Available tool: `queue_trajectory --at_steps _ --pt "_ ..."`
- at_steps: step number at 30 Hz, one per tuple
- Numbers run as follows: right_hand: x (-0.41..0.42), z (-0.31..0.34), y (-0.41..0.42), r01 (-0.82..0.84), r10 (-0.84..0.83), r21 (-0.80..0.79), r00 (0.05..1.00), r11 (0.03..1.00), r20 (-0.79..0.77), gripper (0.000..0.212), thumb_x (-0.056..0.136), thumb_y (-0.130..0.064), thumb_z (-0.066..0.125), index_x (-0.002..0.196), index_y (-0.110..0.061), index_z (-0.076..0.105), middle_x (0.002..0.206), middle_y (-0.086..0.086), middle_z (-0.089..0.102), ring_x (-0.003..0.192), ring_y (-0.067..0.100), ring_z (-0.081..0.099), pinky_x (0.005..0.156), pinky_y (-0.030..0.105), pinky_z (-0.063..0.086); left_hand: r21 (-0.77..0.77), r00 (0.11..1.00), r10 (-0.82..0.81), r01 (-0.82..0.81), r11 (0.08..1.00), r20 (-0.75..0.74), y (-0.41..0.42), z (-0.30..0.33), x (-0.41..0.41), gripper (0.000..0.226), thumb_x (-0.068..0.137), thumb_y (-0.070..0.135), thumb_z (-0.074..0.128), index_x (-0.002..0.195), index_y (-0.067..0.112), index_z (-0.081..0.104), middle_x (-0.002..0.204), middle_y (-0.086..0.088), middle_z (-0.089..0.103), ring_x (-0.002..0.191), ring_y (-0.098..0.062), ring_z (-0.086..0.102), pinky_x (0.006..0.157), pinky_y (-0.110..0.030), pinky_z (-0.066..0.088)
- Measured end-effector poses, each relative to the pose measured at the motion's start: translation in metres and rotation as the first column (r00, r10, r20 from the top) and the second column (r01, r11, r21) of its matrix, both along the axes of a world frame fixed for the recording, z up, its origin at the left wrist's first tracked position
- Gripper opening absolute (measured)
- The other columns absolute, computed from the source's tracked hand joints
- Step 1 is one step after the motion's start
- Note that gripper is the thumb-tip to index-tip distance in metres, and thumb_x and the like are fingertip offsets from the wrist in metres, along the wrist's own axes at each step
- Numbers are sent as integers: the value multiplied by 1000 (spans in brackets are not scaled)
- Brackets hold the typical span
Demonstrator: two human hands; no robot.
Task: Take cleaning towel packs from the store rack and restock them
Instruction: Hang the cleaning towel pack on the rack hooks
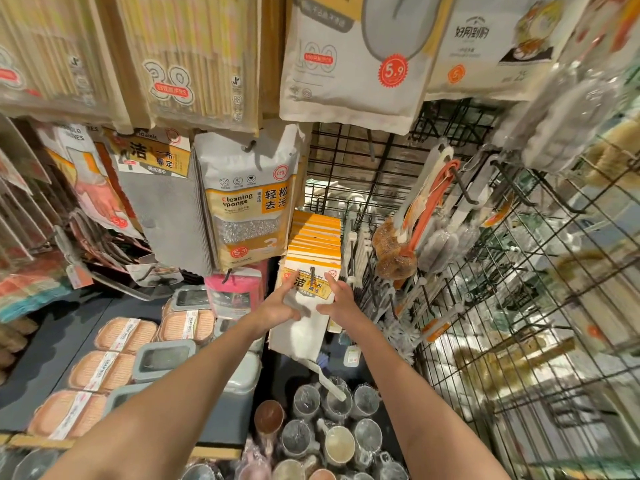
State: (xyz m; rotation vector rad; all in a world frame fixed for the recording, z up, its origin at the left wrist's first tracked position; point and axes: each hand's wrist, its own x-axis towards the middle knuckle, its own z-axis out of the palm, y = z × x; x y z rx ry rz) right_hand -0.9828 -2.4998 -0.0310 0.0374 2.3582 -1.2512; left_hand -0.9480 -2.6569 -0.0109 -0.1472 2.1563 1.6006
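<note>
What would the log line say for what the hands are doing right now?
phase: at rack hook | left hand: holds front towel pack | right hand: holds same pack | pack: on hook | row of packs behind

2 hands: left hand (pixel 277 308), right hand (pixel 341 299). 1 row of cleaning towel packs (pixel 313 251) on a hook, roughly 10, exact count unclear. 1 cleaning sponge pack (pixel 247 209) at front. 5 orange snap boxes (pixel 126 334) on the counter (pixel 52 341). 2 grey lidded boxes (pixel 162 358) in plain view. About 10 wrapped cups (pixel 337 441) at bottom, some cut off.
</note>
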Motion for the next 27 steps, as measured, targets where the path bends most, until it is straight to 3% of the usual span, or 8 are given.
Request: queue_trajectory --at_steps 4,7,10,15,18,24,25,27 --pt "8 6 3 -4 5 -43 1000 999 28 78 90 -5 57 150 -26 12 158 2 -2 145 20 5 112 37 21 -10 1000 8 -8 1000 -5 -6 0 4 88 81 -10 56 151 32 20 159 2 15 145 -19 16 101 -25 26" --pt "20 18 4 18 -18 -84 1000 996 5 75 90 -5 56 150 -25 16 157 0 10 142 19 17 106 31 29 2 1000 23 -23 1000 -19 -7 4 9 80 82 -9 57 148 28 30 157 1 23 143 -20 20 104 -28 26" --pt "36 32 8 44 -50 -116 998 992 -50 67 91 -7 54 148 -24 22 153 -4 24 127 9 35 89 17 37 2 996 65 -65 998 -63 -4 7 16 71 83 -4 62 145 19 37 152 -2 32 142 -23 24 109 -31 24" --pt "67 41 15 60 -84 -113 972 992 -218 48 94 -18 53 140 -17 39 141 -7 39 125 5 37 95 16 29 -96 973 106 -128 987 -202 -3 3 40 57 83 -11 57 136 8 47 141 -6 42 135 -24 35 109 -30 26" --pt "85 44 14 40 -74 -141 968 989 -239 43 94 -22 54 135 -17 45 131 -9 47 120 5 43 94 19 32 -107 957 148 -180 978 -250 -8 1 61 53 82 -10 55 128 16 52 135 -11 48 128 -28 44 107 -37 36" --pt "117 38 1 -139 139 22 935 990 -326 37 94 -26 54 129 -12 50 130 2 54 125 16 46 106 30 35 -127 916 250 -301 945 -315 -18 11 109 42 88 -7 49 125 11 54 111 -6 58 94 -19 54 69 -7 42" --pt "123 39 -1 -187 199 68 921 980 -334 38 95 -30 52 130 -15 49 131 0 53 126 15 44 107 30 34 -128 903 270 -327 936 -335 -20 13 121 42 88 -7 48 123 14 54 106 -4 59 91 -19 55 68 -6 42" --pt "136 42 -6 -270 298 127 883 955 -364 39 96 -34 48 132 -21 47 132 -4 51 126 12 42 105 25 32 -138 876 326 -394 909 -356 -24 14 147 41 89 -3 50 121 20 55 100 0 59 89 -20 57 76 -18 47"
